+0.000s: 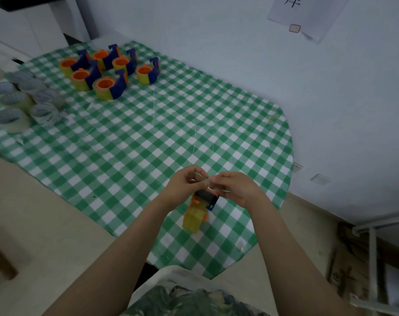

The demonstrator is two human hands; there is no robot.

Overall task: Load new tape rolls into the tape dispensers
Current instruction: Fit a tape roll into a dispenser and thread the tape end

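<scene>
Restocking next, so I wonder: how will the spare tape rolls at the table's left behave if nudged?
The rolls seem to lie on their flat faces, so one would probably slide rather than roll. They sit packed together, so a nudge likely shoves neighbours too.

The table (130, 142) stands with its far edge against a wall (239, 53). Near the far left corner a group of tape dispensers (107, 69) sits close together, some touching. Just to their left and nearer the person, along the left edge, tape rolls (25, 99) are bunched, several stacked on one another. The middle of the table separates these from a single tape dispenser (197, 213), which lies close to the near edge, towards the right corner. The left hand (185, 185) and right hand (235, 188) meet fingertip to fingertip directly over its far end. A sheet of paper (308, 14) hangs on the wall above the far right corner.
</scene>
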